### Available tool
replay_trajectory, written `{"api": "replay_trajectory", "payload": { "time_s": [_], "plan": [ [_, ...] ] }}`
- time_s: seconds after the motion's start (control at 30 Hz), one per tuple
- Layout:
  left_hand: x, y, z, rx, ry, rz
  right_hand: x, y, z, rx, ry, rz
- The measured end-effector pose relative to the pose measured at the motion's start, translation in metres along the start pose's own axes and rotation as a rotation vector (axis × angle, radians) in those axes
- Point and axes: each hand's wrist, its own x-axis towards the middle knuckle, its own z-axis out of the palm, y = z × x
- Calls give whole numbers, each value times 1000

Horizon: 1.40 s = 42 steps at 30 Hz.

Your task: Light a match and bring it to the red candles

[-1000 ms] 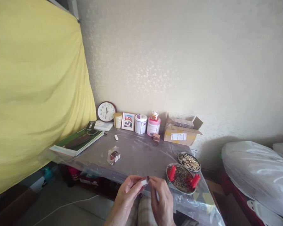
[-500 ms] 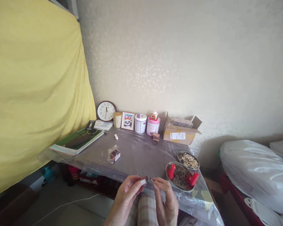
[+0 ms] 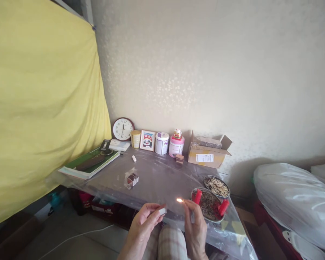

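A small matchbox (image 3: 163, 211) is pinched in my left hand (image 3: 144, 225), over the table's front edge. My right hand (image 3: 195, 224) grips a burning match (image 3: 180, 200) between thumb and fingers, its flame pointing left. Just beyond that hand is a round dish (image 3: 209, 206) of dark grainy stuff, with two red candles (image 3: 197, 197) standing in it, the right one leaning. Behind it sits a second round dish holding many loose matchsticks (image 3: 217, 186). A plastic-wrapped pack of matchboxes (image 3: 131, 179) lies left of centre on the table.
Along the wall stand a clock (image 3: 123, 129), a yellow cup (image 3: 135, 139), a panda picture (image 3: 147, 140), two tins (image 3: 161, 143) and an open cardboard box (image 3: 207, 155). Books (image 3: 90, 164) lie at the left, and a white plastic bag (image 3: 287, 198) bulges at the right.
The match in my right hand has caught fire. That hand has moved slightly up and right, away from the matchbox, while my left hand has shifted a little left.
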Motion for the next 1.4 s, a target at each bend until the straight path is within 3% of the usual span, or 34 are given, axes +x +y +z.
{"api": "replay_trajectory", "payload": {
  "time_s": [0.37,0.57,1.07,1.4],
  "plan": [
    [2,-3,-20,-43,48,-3,24,3,-36,263,221,436],
    [1,-1,-26,-29,69,0,30,12,-46,319,261,662],
    [2,-2,-37,-3,101,-48,35,26,-49,321,292,637],
    [7,-8,-46,6,95,-80,43,27,-45,408,333,731]
  ]
}}
